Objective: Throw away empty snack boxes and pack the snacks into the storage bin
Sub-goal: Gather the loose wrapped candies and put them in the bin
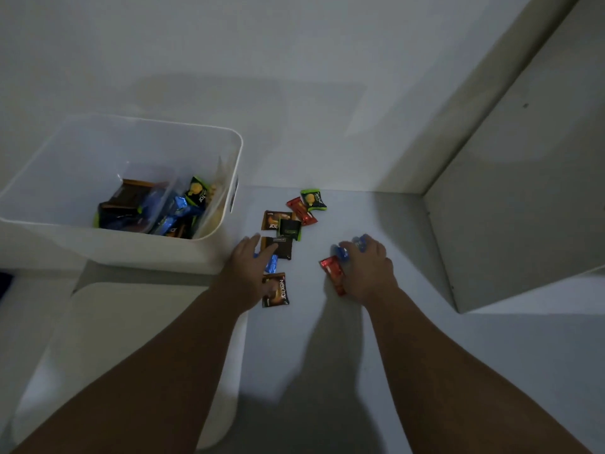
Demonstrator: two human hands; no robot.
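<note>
Item 1. The white rectangular plastic storage bin point(131, 250) stands left of the white shelf surface point(419, 231). It holds a heap of mixed snack packets point(154, 211) in brown, blue and green wrappers.

Item 2. Loose packets lie on the shelf just right of the bin. Furthest back is a green packet with a yellow fruit print point(313, 199), with a red foil packet point(301, 211) touching it. An orange-brown packet point(271, 220) lies partly under a black-and-green packet point(289, 229). Nearer the person come a dark brown packet point(281, 250), a blue foil packet point(271, 263) and a brown packet lettered "nextar" point(276, 290).

Item 3. The left hand point(247, 263) lies over the near packets with fingers straight and spread. Its fingertips point(273, 246) rest on the dark brown packet, and the blue foil packet sits partly beneath the hand. Nothing is grasped.

Item 4. The right hand point(368, 267) is curled round crumpled blue foil wrappers point(342, 251) (their number is blurred and cannot be told). A second red foil packet point(331, 271) juts from under its palm, low against the shelf.

Item 5. A grey cabinet side panel point(523, 191) rises at the right. A white rounded plastic piece point(131, 322) lies below the bin; its nature cannot be told.
</note>
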